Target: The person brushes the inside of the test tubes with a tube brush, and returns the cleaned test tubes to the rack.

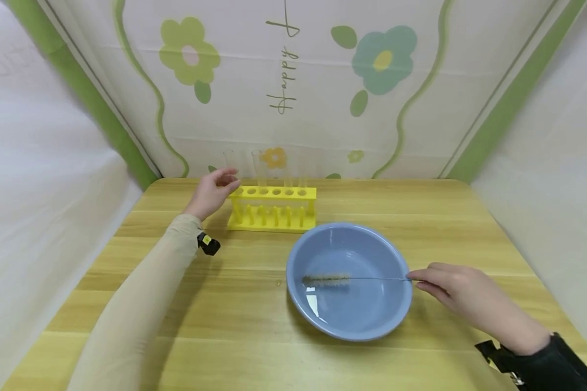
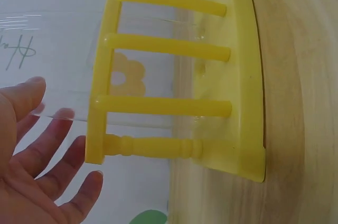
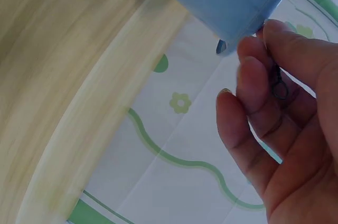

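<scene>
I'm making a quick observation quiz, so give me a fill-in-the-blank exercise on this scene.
The rack nearest the left hand is coloured ____.
The right hand pinches the thin handle of a ____.
The round basin is coloured ____.

Missing words: yellow; brush; blue.

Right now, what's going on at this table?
A person is working with both hands at the table. The right hand pinches a brush by its wire end, with the bristles inside a blue basin. The left hand is at one end of a yellow rack, loosely open by the end tube; contact is unclear. Other tubes stand upright in the rack.
</scene>
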`<act>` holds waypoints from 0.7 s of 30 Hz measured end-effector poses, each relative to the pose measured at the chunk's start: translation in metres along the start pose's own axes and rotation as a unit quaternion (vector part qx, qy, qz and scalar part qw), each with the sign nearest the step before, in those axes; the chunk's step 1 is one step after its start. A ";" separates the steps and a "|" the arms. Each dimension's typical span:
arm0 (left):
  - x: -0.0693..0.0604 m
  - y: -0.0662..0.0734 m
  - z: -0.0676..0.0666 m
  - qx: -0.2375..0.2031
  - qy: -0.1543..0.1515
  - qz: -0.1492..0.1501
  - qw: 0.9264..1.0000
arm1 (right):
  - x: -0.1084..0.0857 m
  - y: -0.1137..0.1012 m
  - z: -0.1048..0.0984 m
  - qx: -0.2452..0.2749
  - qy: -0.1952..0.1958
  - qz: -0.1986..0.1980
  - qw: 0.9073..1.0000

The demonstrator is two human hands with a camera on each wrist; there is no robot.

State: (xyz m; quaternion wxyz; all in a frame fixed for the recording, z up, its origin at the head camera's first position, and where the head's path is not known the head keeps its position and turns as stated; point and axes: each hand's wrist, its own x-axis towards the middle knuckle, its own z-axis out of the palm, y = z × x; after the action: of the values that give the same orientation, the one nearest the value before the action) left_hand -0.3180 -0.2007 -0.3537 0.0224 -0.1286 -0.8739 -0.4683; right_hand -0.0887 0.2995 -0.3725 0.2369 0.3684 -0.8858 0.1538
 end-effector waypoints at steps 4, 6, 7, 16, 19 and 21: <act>0.003 -0.003 0.001 -0.003 0.001 -0.003 1.000 | 0.003 -0.009 0.000 -0.028 -0.003 -0.008 1.000; 0.005 -0.004 0.002 -0.003 0.005 -0.002 1.000 | 0.006 -0.013 0.001 -0.049 0.005 -0.020 0.999; 0.005 -0.004 0.002 -0.002 0.009 0.000 1.000 | 0.007 -0.015 0.001 -0.061 0.011 -0.027 0.998; 0.007 0.013 -0.004 -0.047 0.068 0.030 0.996 | 0.013 -0.026 -0.004 -0.159 0.008 -0.007 0.987; 0.006 0.025 -0.007 -0.073 0.089 0.057 0.992 | 0.011 -0.026 -0.006 -0.170 -0.012 0.012 0.985; 0.005 0.032 -0.009 -0.092 0.106 0.080 0.987 | 0.009 -0.026 -0.008 -0.169 -0.026 0.026 0.985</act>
State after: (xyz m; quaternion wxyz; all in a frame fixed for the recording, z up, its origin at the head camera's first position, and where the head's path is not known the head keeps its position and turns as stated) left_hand -0.3159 -0.1904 -0.3215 0.1403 -0.1498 -0.8065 -0.5545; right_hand -0.0736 0.2801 -0.3585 0.2683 0.3040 -0.9141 -0.0019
